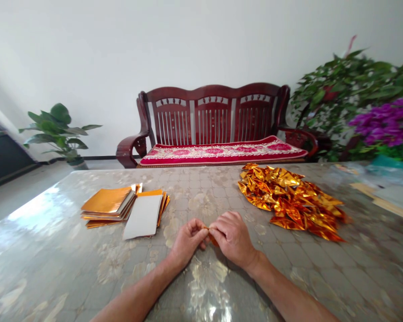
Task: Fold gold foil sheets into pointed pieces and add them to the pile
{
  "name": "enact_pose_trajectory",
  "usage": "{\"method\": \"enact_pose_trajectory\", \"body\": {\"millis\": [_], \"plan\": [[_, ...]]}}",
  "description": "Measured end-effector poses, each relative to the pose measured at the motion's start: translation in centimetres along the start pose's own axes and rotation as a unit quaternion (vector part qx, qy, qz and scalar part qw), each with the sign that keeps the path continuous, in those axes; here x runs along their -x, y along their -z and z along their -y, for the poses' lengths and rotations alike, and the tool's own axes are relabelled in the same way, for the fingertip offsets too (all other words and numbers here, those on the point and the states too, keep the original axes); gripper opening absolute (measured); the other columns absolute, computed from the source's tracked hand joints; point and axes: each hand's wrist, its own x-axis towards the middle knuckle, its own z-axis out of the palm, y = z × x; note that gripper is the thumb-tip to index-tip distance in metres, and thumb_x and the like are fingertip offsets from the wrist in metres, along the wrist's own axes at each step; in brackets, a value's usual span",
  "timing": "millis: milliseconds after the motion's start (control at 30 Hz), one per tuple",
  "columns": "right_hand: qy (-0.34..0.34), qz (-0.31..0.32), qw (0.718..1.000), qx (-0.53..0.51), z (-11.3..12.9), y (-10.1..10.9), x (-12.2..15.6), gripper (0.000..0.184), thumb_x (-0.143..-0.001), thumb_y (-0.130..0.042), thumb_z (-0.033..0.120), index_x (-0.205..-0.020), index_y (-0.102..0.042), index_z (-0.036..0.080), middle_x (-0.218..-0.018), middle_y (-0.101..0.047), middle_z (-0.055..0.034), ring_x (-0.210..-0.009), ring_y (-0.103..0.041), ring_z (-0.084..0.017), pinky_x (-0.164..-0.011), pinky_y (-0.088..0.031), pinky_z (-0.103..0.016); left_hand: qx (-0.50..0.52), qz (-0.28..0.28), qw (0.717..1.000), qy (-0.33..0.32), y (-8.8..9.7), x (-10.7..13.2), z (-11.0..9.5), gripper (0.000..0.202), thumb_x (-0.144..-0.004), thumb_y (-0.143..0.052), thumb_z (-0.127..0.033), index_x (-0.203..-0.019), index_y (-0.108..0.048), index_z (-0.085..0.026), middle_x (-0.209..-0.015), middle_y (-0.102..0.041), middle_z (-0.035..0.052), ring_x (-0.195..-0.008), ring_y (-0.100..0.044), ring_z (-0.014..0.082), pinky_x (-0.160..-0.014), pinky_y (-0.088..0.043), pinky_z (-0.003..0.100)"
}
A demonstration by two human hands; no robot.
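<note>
Between my two hands is a small piece of gold foil paper, mostly hidden by the fingers. My left hand pinches its left end with thumb and forefinger. My right hand is closed on the other side, its thumb tip close to the left thumb. To the left lie stacks of gold foil paper sheets, one pile topped by a pale grey back side. A heap of folded, pointed gold foil pieces lies to the right, beyond my right hand.
The table has a glossy, clear-looking cover over a floral tile pattern. Plastic wrapping and flat papers lie at the far right. Behind stands a dark red wooden bench. A potted plant and purple flowers flank it.
</note>
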Motion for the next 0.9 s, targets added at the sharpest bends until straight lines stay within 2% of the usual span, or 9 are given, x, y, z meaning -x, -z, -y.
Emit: {"method": "enact_pose_trajectory", "body": {"millis": [133,267,367,467,667,767,900], "plan": [[-0.023,-0.019,0.999,-0.044,-0.1,0.2,-0.2,0.017,-0.091,-0.061,0.024,-0.075,-0.068,0.023,-0.070,-0.066,0.0008,-0.075,-0.054,-0.016,-0.078,-0.033,-0.032,0.001,-0.017,0.999,-0.045,0.1,-0.1,-0.1,0.029,-0.074,-0.071,-0.040,-0.074,-0.052,-0.018,-0.058,-0.059,-0.0046,-0.053,-0.054,0.0089,-0.055,-0.044,0.019],[-0.102,-0.072,0.988,-0.091,-0.7,0.2,-0.3,0.005,-0.083,-0.069,0.022,-0.080,-0.072,0.026,-0.074,-0.069,0.0011,-0.077,-0.058,-0.017,-0.078,-0.037,-0.031,0.005,-0.075,0.993,-0.090,0.6,-0.4,-0.5,0.030,-0.079,-0.067,-0.045,-0.078,-0.054,-0.018,-0.063,-0.062,-0.0026,-0.057,-0.056,0.0099,-0.057,-0.046,0.021],[-0.160,-0.087,0.974,-0.137,-1.4,-0.2,-0.2,0.004,-0.078,-0.072,0.022,-0.079,-0.074,0.025,-0.075,-0.069,-0.0002,-0.076,-0.060,-0.018,-0.076,-0.041,-0.030,0.009,-0.082,0.993,-0.089,0.8,-0.4,-0.6,0.032,-0.080,-0.066,-0.048,-0.079,-0.053,-0.018,-0.063,-0.063,-0.0018,-0.054,-0.055,0.0098,-0.055,-0.045,0.021],[-0.188,-0.087,0.961,-0.184,-1.8,-0.6,-0.1,0.004,-0.077,-0.071,0.023,-0.078,-0.075,0.024,-0.075,-0.069,-0.0010,-0.075,-0.061,-0.019,-0.074,-0.044,-0.030,0.033,-0.069,0.994,-0.080,0.7,-0.4,-0.5,0.034,-0.078,-0.069,-0.049,-0.081,-0.053,-0.018,-0.062,-0.063,-0.0026,-0.052,-0.054,0.0092,-0.052,-0.044,0.019],[-0.193,-0.084,0.951,-0.227,-1.5,-1.1,0.0,0.007,-0.078,-0.070,0.025,-0.079,-0.076,0.023,-0.075,-0.069,-0.0022,-0.075,-0.062,-0.019,-0.073,-0.047,-0.030,0.020,-0.012,0.998,-0.063,0.7,-0.3,0.1,0.037,-0.075,-0.072,-0.049,-0.087,-0.063,-0.015,-0.061,-0.063,-0.0028,-0.046,-0.050,0.0079,-0.047,-0.041,0.019],[-0.168,-0.089,0.955,-0.228,-1.5,-1.0,0.1,0.012,-0.078,-0.071,0.026,-0.088,-0.077,0.024,-0.081,-0.071,-0.0029,-0.078,-0.063,-0.019,-0.075,-0.047,-0.031,-0.001,-0.028,0.997,-0.067,0.9,-0.4,0.5,0.036,-0.077,-0.070,-0.050,-0.081,-0.067,-0.014,-0.053,-0.061,-0.0023,-0.044,-0.048,0.0079,-0.047,-0.038,0.019],[-0.114,-0.082,0.966,-0.218,-1.7,-0.9,0.0,0.015,-0.080,-0.072,0.025,-0.094,-0.076,0.025,-0.081,-0.071,-0.0017,-0.080,-0.062,-0.019,-0.078,-0.046,-0.031,-0.012,-0.064,0.994,-0.093,1.3,-0.5,0.6,0.035,-0.079,-0.068,-0.047,-0.071,-0.067,-0.014,-0.053,-0.061,-0.0013,-0.047,-0.049,0.0079,-0.051,-0.039,0.019]]}}
